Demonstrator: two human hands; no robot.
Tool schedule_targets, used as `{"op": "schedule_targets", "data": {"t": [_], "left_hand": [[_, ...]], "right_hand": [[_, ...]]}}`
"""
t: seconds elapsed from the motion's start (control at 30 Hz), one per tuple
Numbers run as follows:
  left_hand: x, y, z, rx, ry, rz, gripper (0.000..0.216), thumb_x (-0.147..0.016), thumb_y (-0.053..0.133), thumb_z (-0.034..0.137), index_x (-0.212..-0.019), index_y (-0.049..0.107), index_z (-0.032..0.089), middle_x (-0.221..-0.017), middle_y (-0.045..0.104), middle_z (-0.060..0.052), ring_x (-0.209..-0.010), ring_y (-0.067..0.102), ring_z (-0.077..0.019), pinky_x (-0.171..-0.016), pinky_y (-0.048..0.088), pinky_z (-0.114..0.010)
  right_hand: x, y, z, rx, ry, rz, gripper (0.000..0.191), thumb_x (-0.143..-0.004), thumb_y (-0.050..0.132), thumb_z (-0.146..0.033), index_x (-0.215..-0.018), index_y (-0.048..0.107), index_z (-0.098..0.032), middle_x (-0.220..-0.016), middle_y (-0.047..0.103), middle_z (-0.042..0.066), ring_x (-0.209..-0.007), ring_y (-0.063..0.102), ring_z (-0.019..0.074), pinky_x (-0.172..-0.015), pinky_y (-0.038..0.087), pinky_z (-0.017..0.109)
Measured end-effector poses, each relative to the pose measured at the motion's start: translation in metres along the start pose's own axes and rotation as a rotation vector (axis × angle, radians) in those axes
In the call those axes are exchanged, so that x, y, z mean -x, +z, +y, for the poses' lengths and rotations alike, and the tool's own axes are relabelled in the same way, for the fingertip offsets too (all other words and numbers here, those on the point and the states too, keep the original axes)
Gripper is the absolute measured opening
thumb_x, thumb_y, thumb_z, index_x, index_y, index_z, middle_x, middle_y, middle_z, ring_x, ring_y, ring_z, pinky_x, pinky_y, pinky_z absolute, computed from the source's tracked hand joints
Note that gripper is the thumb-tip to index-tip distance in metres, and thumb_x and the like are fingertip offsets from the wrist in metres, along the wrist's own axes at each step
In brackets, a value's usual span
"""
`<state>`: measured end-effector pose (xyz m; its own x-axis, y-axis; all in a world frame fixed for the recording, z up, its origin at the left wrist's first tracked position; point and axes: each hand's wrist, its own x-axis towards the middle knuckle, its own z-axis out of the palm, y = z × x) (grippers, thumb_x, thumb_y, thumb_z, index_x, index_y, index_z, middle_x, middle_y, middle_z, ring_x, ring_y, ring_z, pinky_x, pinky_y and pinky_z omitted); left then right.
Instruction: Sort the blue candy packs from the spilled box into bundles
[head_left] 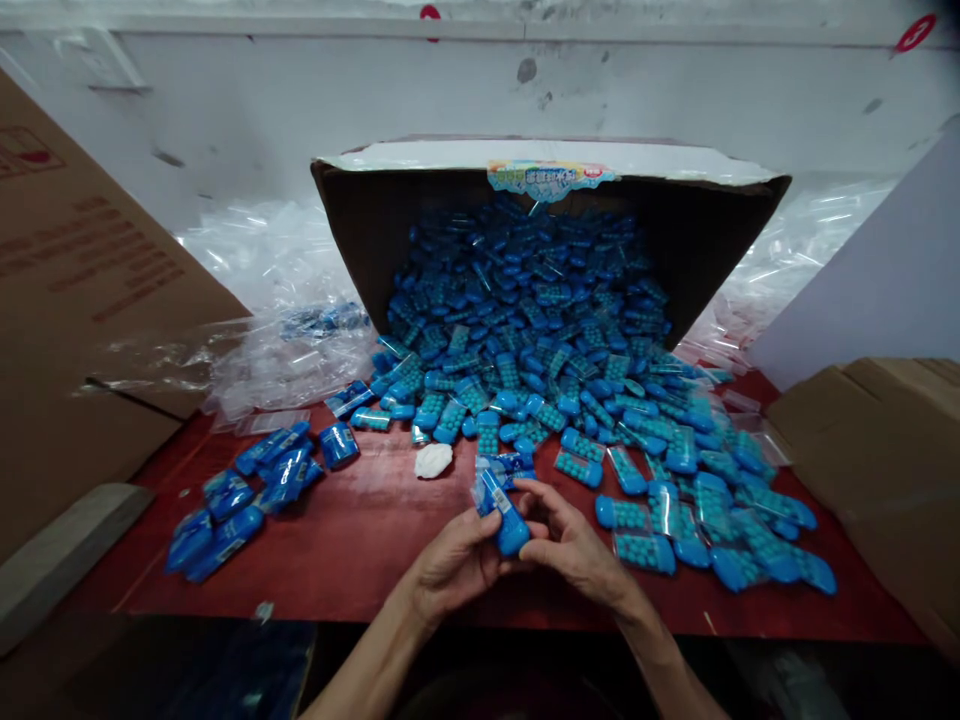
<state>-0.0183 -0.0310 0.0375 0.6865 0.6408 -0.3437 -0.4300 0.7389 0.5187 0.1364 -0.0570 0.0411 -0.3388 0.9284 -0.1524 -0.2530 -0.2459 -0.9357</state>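
Both my hands meet over the near edge of a red table. My left hand and my right hand are closed together on one small blue candy case in a clear wrapper, held upright between the fingers. Just beyond it spreads a big heap of loose blue candy cases, spilling out of a tipped cardboard box. A smaller group of wrapped blue cases lies to the left of my hands.
A white crumpled scrap lies ahead of my left hand. Clear plastic bags pile up at the back left and back right. Brown cartons stand at the left and right. A white wall runs behind.
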Motion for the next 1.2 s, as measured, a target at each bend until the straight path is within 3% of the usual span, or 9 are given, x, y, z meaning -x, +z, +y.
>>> {"op": "schedule_targets", "data": {"t": [0.17,0.33,0.5,0.67,0.83,0.97,1.1,1.2], "left_hand": [[-0.001,-0.013,-0.004,0.013,-0.027,-0.082,0.028,-0.072,0.057,0.025,-0.097,0.058,0.012,-0.084,0.066,-0.010,-0.077,0.061,-0.0179,-0.071,0.041,-0.029],[-0.002,-0.013,-0.013,0.048,0.009,-0.070,0.023,-0.070,0.060,0.026,-0.087,0.063,0.011,-0.078,0.066,-0.008,-0.079,0.060,-0.0170,-0.078,0.040,-0.028],[-0.001,-0.004,-0.023,0.098,0.081,0.055,0.021,-0.073,0.057,0.028,-0.082,0.064,0.011,-0.074,0.065,-0.006,-0.078,0.060,-0.0167,-0.082,0.041,-0.031],[-0.002,0.009,-0.025,0.051,0.111,0.200,0.023,-0.076,0.053,0.027,-0.090,0.062,0.010,-0.077,0.065,-0.007,-0.074,0.060,-0.0147,-0.082,0.041,-0.031],[-0.003,0.018,-0.023,0.054,0.129,0.267,0.025,-0.077,0.051,0.029,-0.089,0.062,0.010,-0.077,0.066,-0.007,-0.076,0.061,-0.0154,-0.083,0.041,-0.033],[0.001,0.017,-0.022,0.083,0.145,0.210,0.028,-0.081,0.045,0.031,-0.091,0.061,0.010,-0.080,0.067,-0.008,-0.082,0.061,-0.0172,-0.085,0.041,-0.034],[0.008,0.009,-0.020,0.086,0.102,0.170,0.025,-0.081,0.045,0.027,-0.092,0.060,0.011,-0.084,0.067,-0.009,-0.085,0.061,-0.0196,-0.084,0.041,-0.037],[0.018,-0.006,-0.005,0.162,0.131,0.262,0.026,-0.080,0.045,0.033,-0.085,0.062,0.014,-0.083,0.067,-0.008,-0.085,0.061,-0.0221,-0.081,0.043,-0.038]], "right_hand": [[0.005,0.000,-0.009,0.152,0.017,-0.011,0.063,-0.063,0.056,-0.007,-0.120,0.040,-0.029,-0.102,0.052,-0.003,-0.074,0.053,0.0089,-0.073,0.046,0.025],[0.004,-0.001,-0.002,0.212,0.017,0.027,0.065,-0.063,0.056,-0.006,-0.120,0.040,-0.032,-0.090,0.050,-0.004,-0.066,0.049,0.0067,-0.068,0.045,0.022],[0.004,-0.004,0.007,0.236,-0.009,0.026,0.065,-0.065,0.053,-0.007,-0.123,0.036,-0.031,-0.090,0.052,-0.004,-0.067,0.050,0.0077,-0.068,0.045,0.023],[0.004,-0.006,0.011,0.420,-0.095,0.108,0.057,-0.070,0.053,-0.013,-0.123,0.039,-0.028,-0.111,0.053,0.002,-0.099,0.049,0.0170,-0.091,0.035,0.034],[0.001,-0.003,0.019,0.367,-0.105,0.166,0.054,-0.072,0.053,-0.016,-0.123,0.039,-0.026,-0.109,0.055,0.002,-0.095,0.053,0.0162,-0.086,0.039,0.030],[-0.001,-0.003,0.020,0.310,-0.111,0.163,0.051,-0.072,0.053,-0.016,-0.121,0.041,-0.026,-0.109,0.056,0.002,-0.102,0.050,0.0174,-0.089,0.038,0.031],[-0.001,-0.005,0.022,0.249,-0.080,0.115,0.053,-0.071,0.053,-0.016,-0.121,0.039,-0.026,-0.105,0.056,0.003,-0.097,0.052,0.0167,-0.085,0.041,0.031],[-0.001,-0.007,0.027,0.283,-0.057,0.136,0.048,-0.071,0.053,-0.017,-0.118,0.043,-0.024,-0.092,0.057,0.001,-0.083,0.054,0.0135,-0.077,0.043,0.027]]}}
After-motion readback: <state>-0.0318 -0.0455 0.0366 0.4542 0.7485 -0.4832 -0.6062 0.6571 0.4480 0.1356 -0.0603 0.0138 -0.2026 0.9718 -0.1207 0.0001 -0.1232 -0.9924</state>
